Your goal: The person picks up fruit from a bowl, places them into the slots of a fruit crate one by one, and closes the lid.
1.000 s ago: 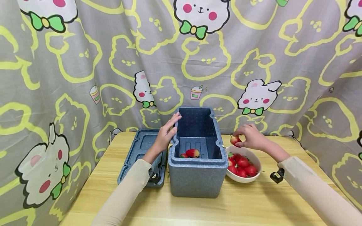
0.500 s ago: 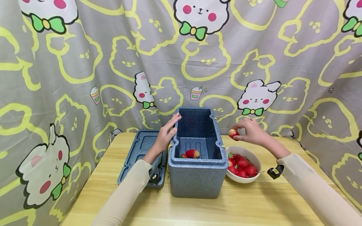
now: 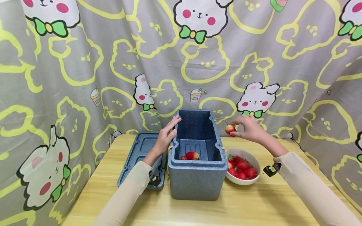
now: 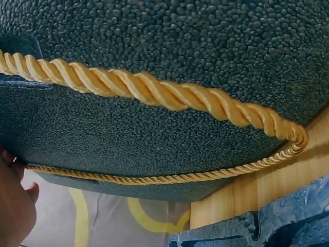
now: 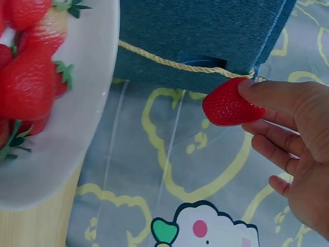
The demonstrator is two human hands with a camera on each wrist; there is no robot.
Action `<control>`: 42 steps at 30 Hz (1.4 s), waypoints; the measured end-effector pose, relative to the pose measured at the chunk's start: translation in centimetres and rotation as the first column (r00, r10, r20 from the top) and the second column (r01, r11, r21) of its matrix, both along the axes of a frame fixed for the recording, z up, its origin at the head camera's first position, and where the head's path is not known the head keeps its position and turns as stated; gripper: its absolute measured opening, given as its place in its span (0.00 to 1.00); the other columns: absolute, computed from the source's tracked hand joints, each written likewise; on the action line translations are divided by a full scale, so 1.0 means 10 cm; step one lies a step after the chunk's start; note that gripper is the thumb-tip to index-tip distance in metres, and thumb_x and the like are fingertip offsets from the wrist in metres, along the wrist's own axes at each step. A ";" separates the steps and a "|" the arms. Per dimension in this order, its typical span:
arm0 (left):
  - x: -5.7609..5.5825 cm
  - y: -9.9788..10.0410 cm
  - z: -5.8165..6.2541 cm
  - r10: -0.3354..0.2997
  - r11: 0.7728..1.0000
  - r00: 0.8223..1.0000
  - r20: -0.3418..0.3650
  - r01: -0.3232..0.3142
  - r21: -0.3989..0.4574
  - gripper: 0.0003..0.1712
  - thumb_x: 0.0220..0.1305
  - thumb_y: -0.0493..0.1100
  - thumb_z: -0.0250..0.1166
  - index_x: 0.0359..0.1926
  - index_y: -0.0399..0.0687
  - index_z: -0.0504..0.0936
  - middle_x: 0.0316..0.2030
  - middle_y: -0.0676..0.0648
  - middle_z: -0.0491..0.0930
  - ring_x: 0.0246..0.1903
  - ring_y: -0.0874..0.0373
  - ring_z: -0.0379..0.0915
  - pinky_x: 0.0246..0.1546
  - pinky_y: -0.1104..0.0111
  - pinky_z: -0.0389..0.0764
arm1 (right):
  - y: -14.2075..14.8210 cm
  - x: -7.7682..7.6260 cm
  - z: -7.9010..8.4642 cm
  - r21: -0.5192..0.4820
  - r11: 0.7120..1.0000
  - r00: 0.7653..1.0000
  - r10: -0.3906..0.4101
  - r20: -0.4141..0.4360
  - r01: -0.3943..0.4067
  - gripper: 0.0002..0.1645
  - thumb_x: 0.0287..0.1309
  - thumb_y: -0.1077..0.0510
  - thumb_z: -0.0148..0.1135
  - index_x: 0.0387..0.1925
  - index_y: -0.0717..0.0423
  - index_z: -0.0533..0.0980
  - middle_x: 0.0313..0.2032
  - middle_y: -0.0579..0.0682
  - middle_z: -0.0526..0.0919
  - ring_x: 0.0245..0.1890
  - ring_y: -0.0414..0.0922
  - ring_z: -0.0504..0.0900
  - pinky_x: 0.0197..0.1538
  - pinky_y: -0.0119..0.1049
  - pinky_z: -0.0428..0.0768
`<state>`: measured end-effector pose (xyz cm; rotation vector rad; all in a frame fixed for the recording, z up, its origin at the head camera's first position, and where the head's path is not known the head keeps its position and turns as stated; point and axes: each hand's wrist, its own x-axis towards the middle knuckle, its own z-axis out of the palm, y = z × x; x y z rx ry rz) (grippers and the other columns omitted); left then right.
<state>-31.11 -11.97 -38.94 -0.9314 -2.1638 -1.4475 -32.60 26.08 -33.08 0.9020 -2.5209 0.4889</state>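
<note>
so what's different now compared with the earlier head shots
The right hand, pinching a strawberry, has moved a little up and to the left in the head view, away from the bowl and closer to the box. Nothing was newly grasped or let go. Unchanged: the left hand on the box's left rim, the two strawberries visible inside, the lid lying beside it.

I'm in a curtained-off tabletop nook, can't tell if home or studio. Cartoon-bunny curtain point(image 3: 161, 59) fills top and both sides of frame; wood-grain table point(image 3: 243, 207) lower centre.
</note>
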 end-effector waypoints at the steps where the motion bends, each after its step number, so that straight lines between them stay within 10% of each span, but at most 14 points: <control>1: -0.04 0.00 -0.05 0.003 1.000 1.000 -0.007 -0.003 0.002 0.29 0.75 0.36 0.48 0.74 0.38 0.67 0.78 0.39 0.59 0.79 0.40 0.47 0.76 0.45 0.56 | -0.01 0.00 0.02 -0.004 1.000 1.000 0.002 -0.009 -0.002 0.21 0.40 0.64 0.83 0.42 0.60 0.87 0.36 0.54 0.89 0.41 0.52 0.81 0.46 0.49 0.63; 3: -0.09 -0.01 -0.11 0.003 1.000 1.000 -0.020 -0.003 0.009 0.29 0.76 0.39 0.48 0.75 0.43 0.68 0.78 0.44 0.59 0.80 0.41 0.47 0.77 0.46 0.56 | -0.04 0.00 0.05 -0.012 1.000 1.000 0.005 -0.023 -0.005 0.22 0.40 0.63 0.83 0.42 0.60 0.87 0.36 0.54 0.89 0.41 0.53 0.81 0.46 0.49 0.63; 10: 0.22 0.04 0.23 -0.001 1.000 1.000 0.009 0.001 -0.012 0.28 0.71 0.32 0.48 0.71 0.26 0.67 0.75 0.28 0.59 0.77 0.32 0.48 0.75 0.42 0.57 | -0.13 0.01 0.22 -0.054 0.998 1.000 0.022 -0.014 -0.023 0.23 0.42 0.65 0.82 0.44 0.64 0.86 0.38 0.58 0.89 0.42 0.56 0.82 0.50 0.52 0.64; 37: 0.20 0.03 0.22 -0.013 1.000 1.000 0.016 0.012 0.002 0.28 0.73 0.33 0.48 0.71 0.27 0.67 0.75 0.29 0.59 0.79 0.37 0.47 0.76 0.43 0.56 | -0.51 0.12 0.62 -0.191 0.977 0.992 0.109 0.058 -0.096 0.22 0.52 0.59 0.78 0.51 0.56 0.85 0.45 0.54 0.88 0.46 0.50 0.77 0.47 0.45 0.75; 42: 0.03 0.02 0.04 -0.009 1.000 1.000 0.011 0.009 0.006 0.29 0.75 0.35 0.47 0.73 0.33 0.66 0.77 0.34 0.57 0.79 0.36 0.45 0.76 0.43 0.54 | -0.61 0.14 0.66 -0.198 0.973 0.986 0.138 0.092 -0.118 0.21 0.52 0.58 0.78 0.50 0.56 0.86 0.46 0.54 0.88 0.45 0.48 0.78 0.49 0.45 0.75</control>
